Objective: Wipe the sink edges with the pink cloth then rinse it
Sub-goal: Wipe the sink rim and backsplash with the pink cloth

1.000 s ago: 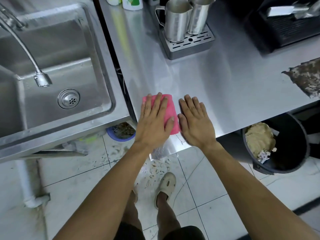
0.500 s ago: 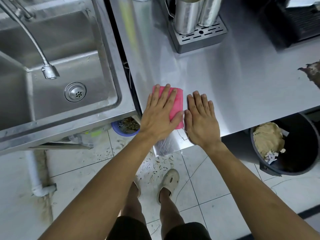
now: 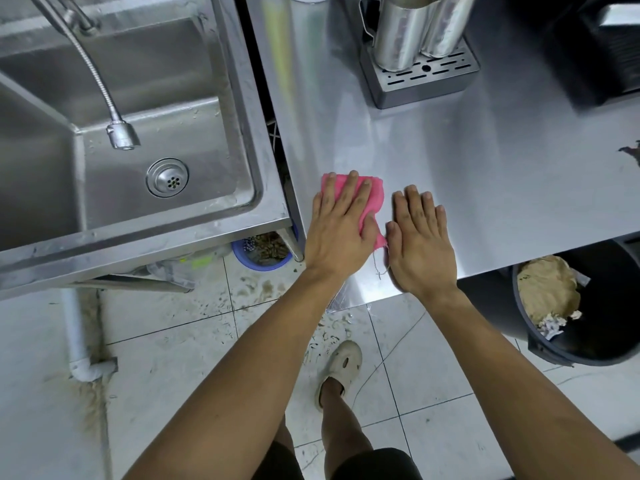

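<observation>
The pink cloth (image 3: 375,197) lies flat on the steel counter (image 3: 485,168), near its left front corner. My left hand (image 3: 341,225) presses flat on top of the cloth, fingers spread, covering most of it. My right hand (image 3: 420,242) rests palm-down on the bare counter just right of the cloth, its thumb touching the cloth's lower corner. The steel sink (image 3: 266,188) stands to the left, separated from the counter by a narrow gap. Its flexible tap (image 3: 121,135) hangs over the basin, above the drain (image 3: 168,177). No water runs.
Two steel jugs (image 3: 415,32) stand on a drip tray (image 3: 426,81) at the counter's back. A dark machine (image 3: 595,46) fills the far right corner. Below the counter's front edge sit a black bin (image 3: 609,306) and a blue bowl (image 3: 261,251). My sandalled foot (image 3: 341,370) is on the tiled floor.
My left hand and the pink cloth have slid a little away from me along the counter. The view has shifted, so everything sits further right in frame.
</observation>
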Demonstrator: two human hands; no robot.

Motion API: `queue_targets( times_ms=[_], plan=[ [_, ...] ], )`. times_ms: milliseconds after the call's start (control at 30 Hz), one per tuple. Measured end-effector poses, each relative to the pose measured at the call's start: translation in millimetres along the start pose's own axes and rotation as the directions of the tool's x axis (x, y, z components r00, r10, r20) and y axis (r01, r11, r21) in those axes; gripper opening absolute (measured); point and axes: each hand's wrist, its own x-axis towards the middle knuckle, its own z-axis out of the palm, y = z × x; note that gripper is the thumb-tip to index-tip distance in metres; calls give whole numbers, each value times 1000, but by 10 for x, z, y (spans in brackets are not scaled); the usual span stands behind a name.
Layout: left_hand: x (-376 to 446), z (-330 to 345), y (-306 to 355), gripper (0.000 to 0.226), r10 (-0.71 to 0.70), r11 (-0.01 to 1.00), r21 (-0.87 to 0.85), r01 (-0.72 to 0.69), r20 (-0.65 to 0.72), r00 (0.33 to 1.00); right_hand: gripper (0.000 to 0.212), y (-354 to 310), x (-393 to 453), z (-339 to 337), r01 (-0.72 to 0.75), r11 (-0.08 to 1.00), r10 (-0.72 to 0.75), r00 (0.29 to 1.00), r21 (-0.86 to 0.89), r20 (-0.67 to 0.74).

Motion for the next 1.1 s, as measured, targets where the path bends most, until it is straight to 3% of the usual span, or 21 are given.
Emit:
queue_targets(
  times_ms=[167,267,333,400,467,567,700,900,1000,1100],
  plan=[
    [-55,-204,-107,60,32,991,-131,-36,-32,999,64,-28,-6,-64,-35,998,33,999,53,29],
    [-149,-495,-245,51,-35,970,-242,-24,-236,971,64,-166,14,-72,-118,987,114,993,109,36],
    [-168,-757,-386,47,-83,974,-228,-11,-398,914,65,-279,32,-67,-174,976,172,985,131,30],
    [-153,-982,-619,45,-139,982,-176,64,-455,879,66,-392,60,-68,-203,960,200,979,194,34],
    [-156,-1011,-892,49,-213,976,-122,182,-331,919,65,-543,108,-57,-168,948,159,986,270,54],
    [-245,-760,-1083,67,-201,955,205,217,-95,975,58,-894,221,37,-2,944,-27,996,329,82],
    [-99,-641,-1121,67,-220,933,266,244,-118,968,56,-1333,487,233,193,923,-245,962,334,119],
    [-668,-786,-1390,63,-163,936,291,196,-135,977,60,-1505,643,375,339,918,-372,916,206,147],
    [-663,-1000,-1717,65,-233,921,297,254,-105,967,61,-1569,577,443,454,888,-459,873,74,164],
    [-322,-1075,-1811,65,-344,908,223,354,-83,935,62,-1656,557,484,457,889,-452,880,-2,146]
  ],
)
